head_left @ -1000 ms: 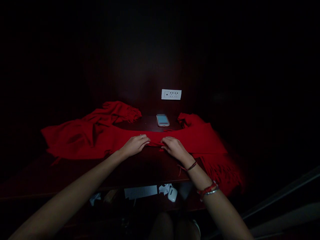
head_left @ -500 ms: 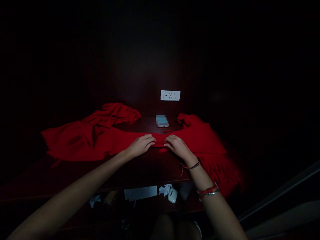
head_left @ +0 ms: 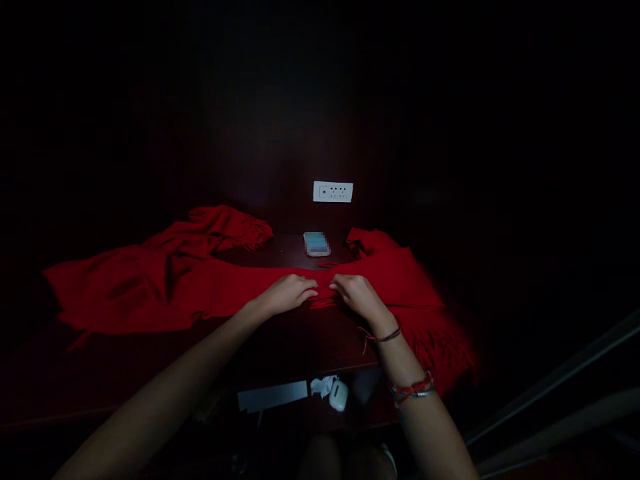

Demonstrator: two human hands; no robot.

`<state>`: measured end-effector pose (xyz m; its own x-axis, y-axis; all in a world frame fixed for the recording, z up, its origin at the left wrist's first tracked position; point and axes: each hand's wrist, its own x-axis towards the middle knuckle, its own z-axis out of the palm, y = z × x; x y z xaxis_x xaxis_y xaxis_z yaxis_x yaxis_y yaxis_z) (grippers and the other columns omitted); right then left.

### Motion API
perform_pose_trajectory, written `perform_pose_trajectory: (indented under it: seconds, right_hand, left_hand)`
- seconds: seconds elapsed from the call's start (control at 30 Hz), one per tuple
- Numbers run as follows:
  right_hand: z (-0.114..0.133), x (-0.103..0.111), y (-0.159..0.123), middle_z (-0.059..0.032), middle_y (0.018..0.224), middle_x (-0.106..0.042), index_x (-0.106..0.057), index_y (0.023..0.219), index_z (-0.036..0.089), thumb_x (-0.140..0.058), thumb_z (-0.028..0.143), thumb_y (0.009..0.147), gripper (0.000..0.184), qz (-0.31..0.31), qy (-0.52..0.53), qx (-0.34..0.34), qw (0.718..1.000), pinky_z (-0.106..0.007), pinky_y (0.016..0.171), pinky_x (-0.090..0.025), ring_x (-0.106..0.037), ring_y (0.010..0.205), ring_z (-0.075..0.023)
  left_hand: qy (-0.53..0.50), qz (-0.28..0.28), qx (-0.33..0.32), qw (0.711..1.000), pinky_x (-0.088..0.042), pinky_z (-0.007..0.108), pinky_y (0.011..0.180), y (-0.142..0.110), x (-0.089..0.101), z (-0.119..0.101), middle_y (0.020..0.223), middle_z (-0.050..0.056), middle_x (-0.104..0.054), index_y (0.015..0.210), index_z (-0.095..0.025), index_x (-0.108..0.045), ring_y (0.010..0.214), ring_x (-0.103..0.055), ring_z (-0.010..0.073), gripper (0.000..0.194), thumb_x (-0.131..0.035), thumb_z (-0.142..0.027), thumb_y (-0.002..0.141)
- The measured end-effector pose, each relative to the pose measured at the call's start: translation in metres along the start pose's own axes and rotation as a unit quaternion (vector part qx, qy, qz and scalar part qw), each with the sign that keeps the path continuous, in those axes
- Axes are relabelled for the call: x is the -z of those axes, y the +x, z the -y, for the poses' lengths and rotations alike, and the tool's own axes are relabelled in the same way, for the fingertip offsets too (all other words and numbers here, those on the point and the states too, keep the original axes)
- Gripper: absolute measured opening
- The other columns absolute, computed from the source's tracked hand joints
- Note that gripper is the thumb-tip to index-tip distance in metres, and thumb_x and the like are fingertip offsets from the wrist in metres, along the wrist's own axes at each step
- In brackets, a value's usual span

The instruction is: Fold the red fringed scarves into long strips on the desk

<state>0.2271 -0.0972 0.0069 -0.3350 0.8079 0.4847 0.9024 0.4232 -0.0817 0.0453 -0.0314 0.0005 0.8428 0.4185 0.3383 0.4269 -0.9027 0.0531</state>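
A red fringed scarf (head_left: 215, 293) lies stretched across the dark desk, bunched narrow in the middle and spread wide at both sides. My left hand (head_left: 293, 293) holds the narrow middle from the left, fingers curled over the cloth. Just to its right, my right hand (head_left: 354, 292) pinches the same narrow stretch, fingers bent downward. A short gap of red cloth shows between the two hands. Long fringe hangs by my right forearm, and more fringe lies at the far left. Fingertips of both hands are partly hidden in the dim light.
A phone (head_left: 317, 244) lies behind the scarf, below a white wall socket (head_left: 333, 192). Under the desk edge (head_left: 345, 367), a shelf holds a white earphone case (head_left: 339, 395), crumpled tissue (head_left: 323, 385) and a pale flat strip (head_left: 273, 396). The surroundings are very dark.
The view has shifted slightly, so the socket and phone sit further left. Both hands stay on the scarf's middle, with the cloth between them a little more spread.
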Motion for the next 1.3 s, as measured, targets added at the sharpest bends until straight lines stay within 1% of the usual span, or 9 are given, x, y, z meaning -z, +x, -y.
perform_pose_trajectory:
  seconds: [0.17,0.33,0.5,0.67,0.8,0.9,1.03,1.2,1.3]
  right_hand:
    - [-0.004,-0.001,0.001,-0.0056,0.074,-0.058,-0.054,0.079,0.015,-0.044,0.026,0.08,0.016,0.024,0.004,0.01,1.0,-0.02,0.061,-0.033,-0.052,0.069,-0.0118]
    - [-0.01,0.007,-0.006,-0.006,0.077,-0.057,-0.056,0.081,0.015,-0.046,0.021,0.079,0.013,0.042,-0.022,-0.015,0.999,-0.021,0.065,-0.034,-0.052,0.074,-0.0124]
    - [0.003,0.012,-0.031,-0.005,0.077,-0.057,-0.056,0.081,0.015,-0.043,0.021,0.08,0.014,0.067,-0.072,-0.001,0.995,-0.021,0.063,-0.035,-0.052,0.073,-0.013]
    - [0.015,0.004,-0.051,-0.0065,0.083,-0.057,-0.054,0.084,0.015,-0.039,0.016,0.081,0.015,0.065,-0.1,0.012,0.993,-0.023,0.069,-0.037,-0.052,0.078,-0.0141]
    - [0.015,-0.001,-0.055,-0.0066,0.088,-0.058,-0.054,0.086,0.015,-0.043,0.013,0.079,0.013,0.058,-0.096,0.022,0.993,-0.024,0.078,-0.036,-0.051,0.086,-0.0148]
    - [0.014,-0.001,-0.057,-0.0067,0.088,-0.059,-0.053,0.088,0.015,-0.043,0.011,0.079,0.014,0.071,-0.087,0.018,0.993,-0.024,0.078,-0.037,-0.052,0.087,-0.0144]
    - [0.014,0.001,-0.061,-0.0064,0.09,-0.059,-0.052,0.089,0.015,-0.041,0.011,0.079,0.016,0.085,-0.071,0.01,0.994,-0.021,0.076,-0.038,-0.053,0.087,-0.0132]
    - [0.015,0.002,-0.062,-0.0054,0.09,-0.059,-0.051,0.089,0.016,-0.039,0.012,0.08,0.016,0.084,-0.059,-0.001,0.995,-0.021,0.074,-0.038,-0.054,0.084,-0.0132]
    - [0.016,0.001,-0.061,-0.0065,0.098,-0.057,-0.05,0.093,0.016,-0.037,0.012,0.082,0.019,0.071,-0.048,-0.009,0.996,-0.023,0.077,-0.036,-0.052,0.091,-0.0135]
  left_hand:
    - [-0.03,0.004,0.024,0.999,-0.038,0.023,0.067,-0.004,-0.004,0.006,0.082,0.004,-0.061,0.087,-0.018,-0.056,0.072,-0.054,0.0145,0.03,-0.031,-0.034,0.084]
    - [-0.069,0.048,0.007,0.996,-0.037,0.023,0.072,-0.006,0.003,0.001,0.085,0.001,-0.059,0.089,-0.02,-0.054,0.077,-0.053,0.0136,0.033,-0.031,-0.042,0.082]
    - [-0.174,0.084,0.031,0.981,-0.031,0.023,0.086,-0.01,0.004,0.007,0.109,0.0,-0.052,0.107,-0.022,-0.046,0.098,-0.046,0.0096,0.047,-0.006,-0.037,0.087]
    - [-0.089,0.123,0.079,0.985,-0.021,0.04,0.093,-0.005,-0.005,0.014,0.124,0.001,-0.04,0.113,-0.027,-0.045,0.113,-0.033,0.0177,0.046,-0.011,-0.041,0.086]
    - [-0.043,0.107,0.043,0.992,-0.013,0.046,0.094,0.016,-0.011,0.004,0.133,0.0,-0.026,0.118,-0.03,-0.038,0.12,-0.018,0.0213,0.043,-0.015,-0.043,0.085]
    - [-0.038,0.173,0.012,0.984,-0.01,0.047,0.095,0.034,-0.019,0.001,0.136,-0.002,-0.016,0.125,-0.034,-0.025,0.123,-0.008,0.0218,0.043,-0.016,-0.044,0.084]
    - [-0.028,0.22,0.071,0.973,-0.009,0.046,0.096,0.044,-0.029,0.017,0.137,-0.001,-0.007,0.128,-0.033,-0.013,0.124,-0.005,0.024,0.056,-0.02,-0.057,0.078]
    - [0.013,0.193,0.147,0.97,-0.009,0.047,0.096,0.045,-0.032,0.035,0.137,0.002,-0.004,0.128,-0.031,-0.016,0.124,-0.003,0.0252,0.056,-0.017,-0.057,0.078]
    - [0.017,0.122,0.089,0.988,-0.008,0.043,0.097,0.045,-0.035,0.027,0.137,0.0,0.001,0.129,-0.032,-0.014,0.124,0.001,0.0206,0.05,-0.014,-0.051,0.082]
